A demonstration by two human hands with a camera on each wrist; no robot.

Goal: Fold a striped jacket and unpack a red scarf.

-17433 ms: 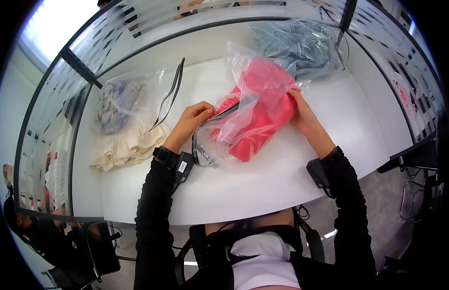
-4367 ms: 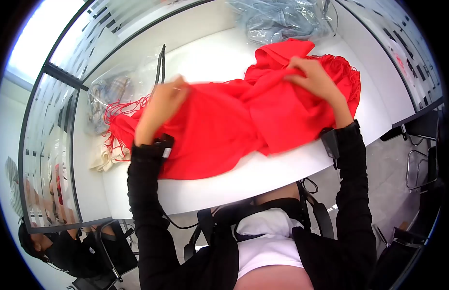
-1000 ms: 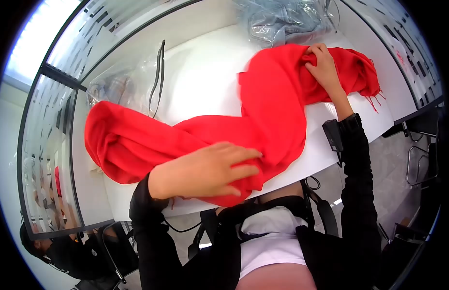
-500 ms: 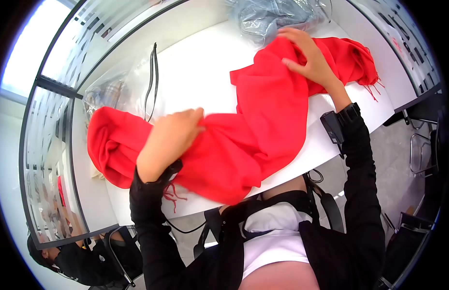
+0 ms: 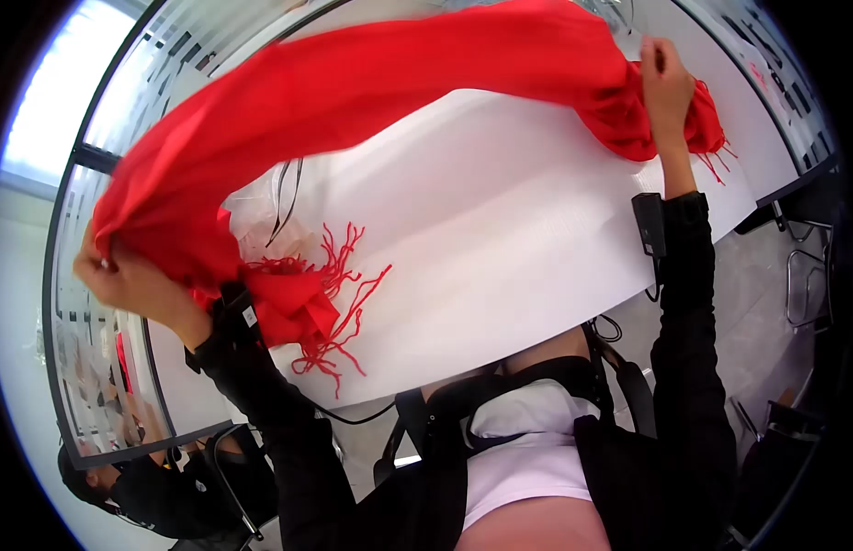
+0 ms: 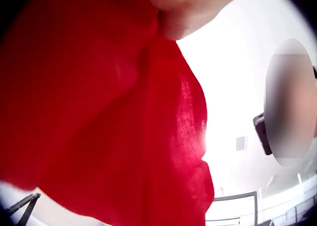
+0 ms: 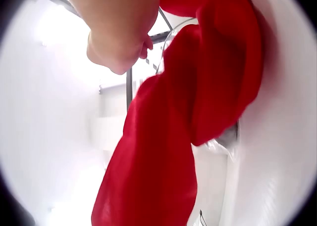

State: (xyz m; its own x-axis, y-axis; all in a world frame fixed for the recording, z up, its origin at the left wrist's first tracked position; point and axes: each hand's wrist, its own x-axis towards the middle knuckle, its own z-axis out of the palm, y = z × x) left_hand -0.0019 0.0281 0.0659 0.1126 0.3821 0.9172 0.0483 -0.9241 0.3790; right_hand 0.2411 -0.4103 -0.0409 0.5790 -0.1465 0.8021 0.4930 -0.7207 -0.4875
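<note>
My L hand [image 5: 137, 285] had fingers curled in, pinching an edge of the red scarf [image 5: 399, 73] w/ next to no gap btwn thumb & fingers. My R hand [image 5: 667, 106] was curled too, w/ scarf cloth right up beside it; couldn't tell from head or wrist view if the fingertips had hold of any. Count: 2 hands, 1 scarf.

Scarf ran from L grip up & away in a raised arc, then down to R hand, bunched just L of & behind it. 2 fringed ends: the L fringe [image 5: 339, 303] lay near my L grip, to its R, strands spread; the R fringe [image 5: 717, 167] was just past R hand, on its R & lower.

2 black wrist units, 1 per arm, a bit back from each hand: L unit [image 5: 235, 312], R unit [image 5: 649, 225]. 2 black sleeves behind those.

1 white table [image 5: 500, 230] btwn & below the grips. 2 clear bags, partly hidden by scarf: near bag [image 5: 254, 204] to R of L grip, w/ thin black strip [image 5: 277, 223]; far bag [image 5: 617, 11] only a sliver, beyond R hand.

Farther, past L grip: partition [image 5: 77, 321], then 1 person [image 5: 174, 496] in black.
</note>
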